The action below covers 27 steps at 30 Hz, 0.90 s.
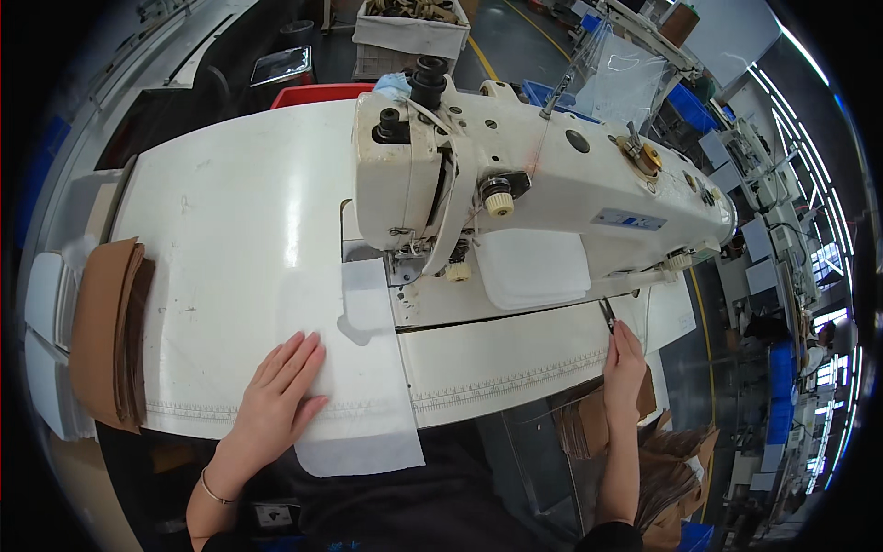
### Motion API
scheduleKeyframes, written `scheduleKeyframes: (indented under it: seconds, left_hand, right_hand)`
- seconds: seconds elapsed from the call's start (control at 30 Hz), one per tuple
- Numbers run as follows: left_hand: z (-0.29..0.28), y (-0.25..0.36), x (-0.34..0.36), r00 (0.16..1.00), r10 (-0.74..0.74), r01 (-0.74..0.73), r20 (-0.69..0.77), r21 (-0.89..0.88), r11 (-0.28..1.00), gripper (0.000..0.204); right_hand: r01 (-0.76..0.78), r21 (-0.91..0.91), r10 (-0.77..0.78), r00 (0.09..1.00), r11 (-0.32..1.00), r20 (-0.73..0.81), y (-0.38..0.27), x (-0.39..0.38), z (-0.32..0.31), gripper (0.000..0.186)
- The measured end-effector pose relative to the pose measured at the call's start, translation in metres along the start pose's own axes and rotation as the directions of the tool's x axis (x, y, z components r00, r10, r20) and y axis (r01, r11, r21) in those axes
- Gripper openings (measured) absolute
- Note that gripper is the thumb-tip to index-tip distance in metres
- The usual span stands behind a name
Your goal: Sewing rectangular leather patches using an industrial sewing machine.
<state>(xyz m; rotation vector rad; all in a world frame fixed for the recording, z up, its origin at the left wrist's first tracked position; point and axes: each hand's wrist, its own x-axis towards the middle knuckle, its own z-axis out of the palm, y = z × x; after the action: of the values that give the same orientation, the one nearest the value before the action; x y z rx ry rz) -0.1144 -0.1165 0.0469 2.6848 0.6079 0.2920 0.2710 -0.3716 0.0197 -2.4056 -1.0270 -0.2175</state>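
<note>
My left hand (276, 396) lies with fingers stretched out on the left part of a white sheet (372, 414), which hangs over the table's front edge and reaches back to the needle area (407, 259) of a white sewing machine (561, 193). My right hand (622, 368), at the table's right front, has its fingers closed on a small dark metal tool (608, 313), perhaps snips or tweezers, pointing toward the machine. Stacked white pieces (533, 267) sit on the machine bed behind it.
Brown pieces (106, 331) and white pieces (41, 294) are stacked at the table's left. More brown pieces (676, 460) are below at the right. A red bin (308, 95), a cloth-lined crate (409, 32) and blue bins (690, 109) stand behind. Other workstations line the right side.
</note>
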Motion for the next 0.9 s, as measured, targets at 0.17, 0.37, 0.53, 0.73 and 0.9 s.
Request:
scheduleKeyframes:
  seconds: [0.17, 0.37, 0.53, 0.73, 0.9]
  left_hand:
    - [0.000, 0.001, -0.003, 1.000, -0.016, 0.016, -0.001, 0.000, 1.000, 0.058]
    - [-0.003, -0.007, -0.008, 1.000, -0.016, 0.016, -0.005, 0.008, 1.000, 0.058]
    - [-0.002, -0.023, -0.008, 0.998, 0.014, -0.019, -0.056, -0.077, 0.997, 0.058]
    - [-0.064, -0.059, -0.049, 0.809, -0.185, 0.204, -0.558, -0.028, 0.979, 0.024]
    - [-0.150, -0.112, -0.133, 0.642, -0.517, 0.625, -0.567, -0.004, 0.780, 0.009]
  right_hand:
    - [0.409, -0.202, -0.415, 0.910, 0.890, 0.017, -0.051, 0.024, 0.011, 0.042]
    - [0.567, -0.021, -0.562, 0.820, 0.823, 0.112, -0.087, 0.062, 0.047, 0.045]
    - [0.638, -0.084, -0.634, 0.770, 0.766, 0.071, -0.127, 0.038, 0.037, 0.045]
    - [0.779, 0.446, -0.897, 0.376, 0.441, 0.231, -0.208, -0.019, 0.061, 0.050]
    - [0.760, 0.510, -0.916, 0.330, 0.402, 0.228, -0.238, -0.013, 0.091, 0.048]
